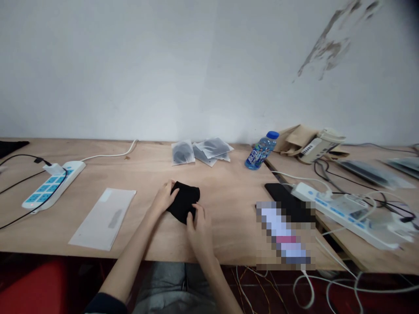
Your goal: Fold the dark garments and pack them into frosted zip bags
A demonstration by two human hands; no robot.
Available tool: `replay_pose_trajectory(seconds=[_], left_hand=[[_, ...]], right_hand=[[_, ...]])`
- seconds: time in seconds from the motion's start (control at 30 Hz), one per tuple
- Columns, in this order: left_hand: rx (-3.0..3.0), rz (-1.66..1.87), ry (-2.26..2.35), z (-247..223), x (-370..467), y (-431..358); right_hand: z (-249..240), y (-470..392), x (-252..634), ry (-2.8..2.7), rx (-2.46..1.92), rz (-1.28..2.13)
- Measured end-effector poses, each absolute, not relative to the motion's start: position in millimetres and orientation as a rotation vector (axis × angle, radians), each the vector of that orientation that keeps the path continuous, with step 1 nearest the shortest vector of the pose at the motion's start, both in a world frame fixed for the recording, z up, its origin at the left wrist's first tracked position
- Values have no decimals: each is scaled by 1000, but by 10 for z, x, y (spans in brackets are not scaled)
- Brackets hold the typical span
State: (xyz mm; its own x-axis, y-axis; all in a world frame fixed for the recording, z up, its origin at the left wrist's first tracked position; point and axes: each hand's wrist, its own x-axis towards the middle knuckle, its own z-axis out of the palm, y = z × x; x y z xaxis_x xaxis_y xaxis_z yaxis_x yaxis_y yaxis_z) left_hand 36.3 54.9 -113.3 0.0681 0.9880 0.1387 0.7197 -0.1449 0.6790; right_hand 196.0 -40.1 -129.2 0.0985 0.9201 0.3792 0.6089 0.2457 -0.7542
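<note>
A folded black cloth [183,198] lies on the wooden table in front of me; its exact kind cannot be made out. My left hand [165,198] grips its left edge, thumb over the top. On the lower right edge, the curled fingers and thumb of my right hand [199,223] hold the fabric. To the left lies a flat frosted plastic bag [101,218] with a small printed patch. Beyond the cloth, several frosted pouches with dark contents rest near the wall, among them a square pouch [183,152].
At left is a white power strip [52,185] with cords. A blue-capped bottle [261,151] stands back right, near a paper cup [321,146]. A pixelated phone-like object [284,235], a black slab [284,198] and another power strip [347,218] lie at right among cables.
</note>
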Motion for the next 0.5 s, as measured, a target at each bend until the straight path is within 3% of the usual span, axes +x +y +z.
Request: replay_pose_trajectory(seconds=[0.27, 0.37, 0.5], left_hand=[[1806, 820, 2087, -1101, 506, -351], [2194, 888, 1884, -1063, 642, -294], [2491, 688, 1596, -1189, 762, 46]], right_hand=[[-1177, -278, 2355, -1722, -1512, 366], [-1198, -255, 2284, -1858, -1407, 312], [-1394, -207, 2152, -1975, -1372, 273]])
